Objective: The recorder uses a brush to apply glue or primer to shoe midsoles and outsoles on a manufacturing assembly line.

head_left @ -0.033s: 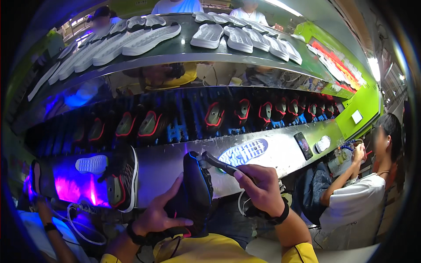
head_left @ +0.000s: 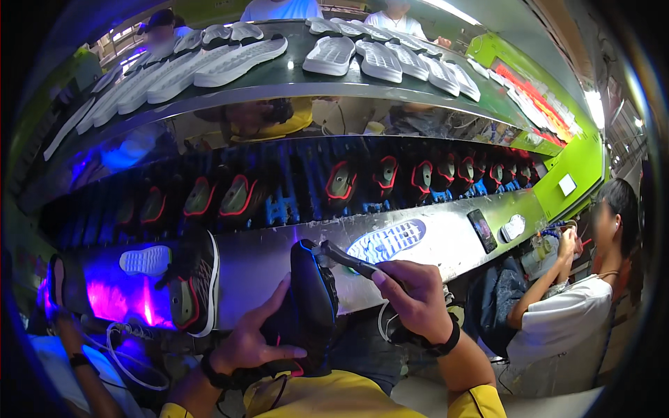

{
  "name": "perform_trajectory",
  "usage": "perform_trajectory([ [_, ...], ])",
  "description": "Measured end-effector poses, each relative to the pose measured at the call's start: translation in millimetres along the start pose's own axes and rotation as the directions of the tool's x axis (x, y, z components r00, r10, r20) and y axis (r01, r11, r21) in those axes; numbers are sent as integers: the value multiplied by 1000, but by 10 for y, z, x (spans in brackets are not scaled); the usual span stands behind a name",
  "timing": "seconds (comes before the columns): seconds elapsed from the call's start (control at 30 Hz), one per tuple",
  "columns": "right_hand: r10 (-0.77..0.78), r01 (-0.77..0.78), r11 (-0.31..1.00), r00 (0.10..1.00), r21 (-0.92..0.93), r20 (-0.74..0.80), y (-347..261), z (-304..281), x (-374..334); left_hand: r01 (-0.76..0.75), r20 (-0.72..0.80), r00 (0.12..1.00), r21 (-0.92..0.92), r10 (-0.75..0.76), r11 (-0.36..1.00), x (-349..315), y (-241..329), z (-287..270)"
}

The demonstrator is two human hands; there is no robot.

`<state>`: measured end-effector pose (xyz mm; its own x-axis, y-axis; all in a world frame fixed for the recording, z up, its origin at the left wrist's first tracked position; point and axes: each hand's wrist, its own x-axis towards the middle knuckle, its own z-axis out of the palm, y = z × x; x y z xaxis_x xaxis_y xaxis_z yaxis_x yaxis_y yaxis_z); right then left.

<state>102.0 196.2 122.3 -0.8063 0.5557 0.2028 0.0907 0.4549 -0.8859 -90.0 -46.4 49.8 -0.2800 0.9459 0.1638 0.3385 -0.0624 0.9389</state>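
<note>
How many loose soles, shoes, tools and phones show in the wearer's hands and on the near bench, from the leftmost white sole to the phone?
Loose soles: 2, white sole and patterned sole
Shoes: 2, white-edged shoe and dark shoe in the left hand
Tools: 1, black-handled tool in the right hand
Phones: 1, dark phone
Total: 6

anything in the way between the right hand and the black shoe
Nothing visible blocks it. Only the dark tool the right hand itself grips spans the gap, its head at or very near the far end of the black shoe, which the left hand holds.
</note>
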Motion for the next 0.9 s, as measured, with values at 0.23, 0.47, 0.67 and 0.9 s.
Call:
perform_trajectory([
  [0.23,-106,105,987,994,-125,-5,-68,28,-1,-24,1,1000,52,24,998,-45,-113,-72],
  [0.47,-149,146,979,989,-145,-8,-75,64,-25,-26,-17,1000,-98,25,995,-22,-75,-101],
  [0.67,-143,142,987,990,-80,-11,-22,130,-76,22,-39,999,-157,-29,987,-62,-117,-155],
  [0.9,-113,114,993,993,37,-30,38,232,-152,69,-49,995,-284,-87,956,-33,-53,-193],
])
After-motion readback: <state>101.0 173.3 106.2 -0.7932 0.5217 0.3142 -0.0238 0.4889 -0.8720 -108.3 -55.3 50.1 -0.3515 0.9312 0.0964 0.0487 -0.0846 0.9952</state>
